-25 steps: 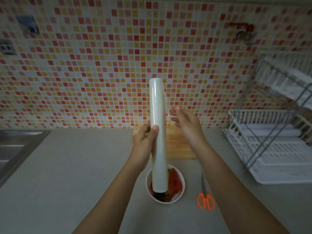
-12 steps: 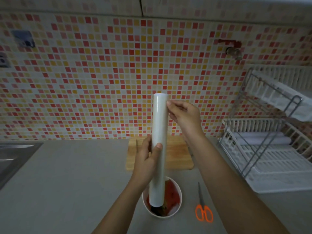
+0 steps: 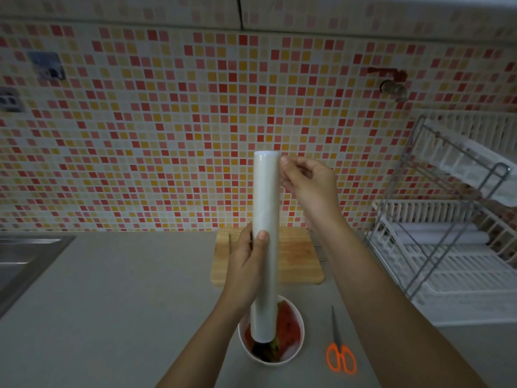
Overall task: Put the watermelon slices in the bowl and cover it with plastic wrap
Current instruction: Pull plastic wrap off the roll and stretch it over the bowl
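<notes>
My left hand (image 3: 247, 264) grips a white roll of plastic wrap (image 3: 265, 203) around its middle and holds it upright above the counter. My right hand (image 3: 309, 184) pinches at the roll's upper right edge with its fingertips; whether film is caught there I cannot tell. Below the roll stands a white bowl (image 3: 297, 352) with red watermelon slices (image 3: 288, 322) inside; the roll's lower end hides part of the bowl.
A wooden cutting board (image 3: 299, 264) lies behind the bowl against the mosaic tile wall. Orange-handled scissors (image 3: 339, 351) lie right of the bowl. A white dish rack (image 3: 453, 247) fills the right side, and a steel sink (image 3: 25, 261) is at the left edge.
My right hand rose from beside the roll's middle to its top edge and now pinches there. The view tilted up slightly. My left hand keeps its grip.
</notes>
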Demonstrator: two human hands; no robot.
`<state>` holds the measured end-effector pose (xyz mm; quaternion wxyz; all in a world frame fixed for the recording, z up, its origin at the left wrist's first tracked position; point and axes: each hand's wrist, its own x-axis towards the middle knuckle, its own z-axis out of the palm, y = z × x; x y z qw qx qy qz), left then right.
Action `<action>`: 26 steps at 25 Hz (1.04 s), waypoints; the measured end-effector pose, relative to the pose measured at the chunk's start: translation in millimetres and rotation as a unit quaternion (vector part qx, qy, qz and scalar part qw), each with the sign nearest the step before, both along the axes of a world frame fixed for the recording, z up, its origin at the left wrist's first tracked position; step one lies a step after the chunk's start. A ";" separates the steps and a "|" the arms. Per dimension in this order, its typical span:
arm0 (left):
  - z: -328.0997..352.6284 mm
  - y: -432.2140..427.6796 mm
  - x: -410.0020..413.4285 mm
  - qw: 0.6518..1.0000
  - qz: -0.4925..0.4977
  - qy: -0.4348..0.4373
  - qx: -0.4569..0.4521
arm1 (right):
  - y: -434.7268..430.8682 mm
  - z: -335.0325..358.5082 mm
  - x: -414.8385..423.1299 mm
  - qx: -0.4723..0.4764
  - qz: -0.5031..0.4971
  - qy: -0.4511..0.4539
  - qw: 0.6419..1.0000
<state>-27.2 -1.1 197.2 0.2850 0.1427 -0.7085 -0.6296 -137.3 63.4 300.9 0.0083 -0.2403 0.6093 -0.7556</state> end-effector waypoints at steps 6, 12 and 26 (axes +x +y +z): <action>5.3 -6.3 3.2 1.000 -0.013 0.005 -0.008 | 5.8 1.7 -0.5 -0.069 -0.034 -0.037 0.996; 9.2 -4.7 7.4 0.999 -0.023 0.014 -0.019 | 15.3 -30.5 14.8 0.054 -0.029 0.088 0.994; 15.8 -2.0 1.0 0.998 -0.049 0.037 -0.002 | 40.2 -81.2 9.6 0.105 -0.008 0.086 0.991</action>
